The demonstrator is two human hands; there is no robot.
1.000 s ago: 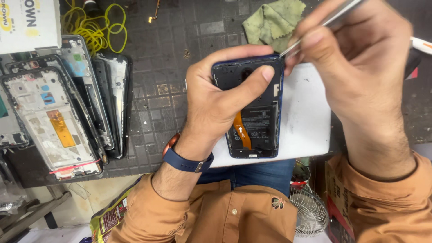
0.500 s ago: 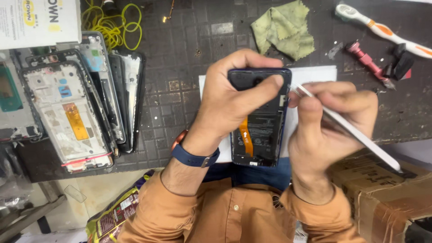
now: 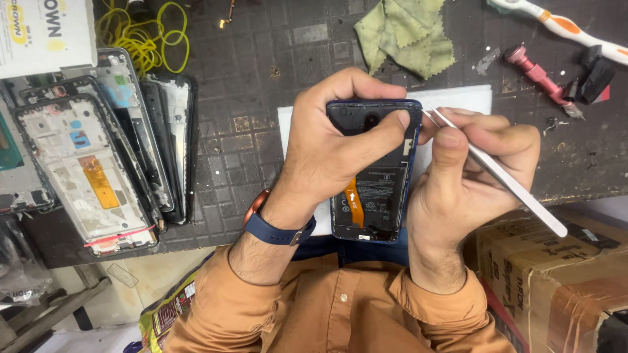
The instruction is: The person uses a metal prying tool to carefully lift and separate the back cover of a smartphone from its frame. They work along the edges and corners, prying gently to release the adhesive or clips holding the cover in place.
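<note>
An opened dark-blue phone (image 3: 373,189) with its back off lies over a white sheet (image 3: 458,99) at the bench's front edge; a black battery and an orange flex cable show inside. My left hand (image 3: 330,147) grips the phone's upper part, thumb across its top. My right hand (image 3: 468,167) sits against the phone's right side and pinches metal tweezers (image 3: 504,176), whose tips touch the phone's top right edge.
Several stripped phone frames (image 3: 91,163) lie stacked at the left, yellow wire (image 3: 140,36) behind them. A green cloth (image 3: 402,36), a red tool (image 3: 540,75) and a white-orange brush (image 3: 566,29) rest at the back. A cardboard box (image 3: 556,274) stands at the lower right.
My right hand came down from above the phone to its right side, bringing the tweezers' tips to the top right edge. The left hand kept its grip on the phone.
</note>
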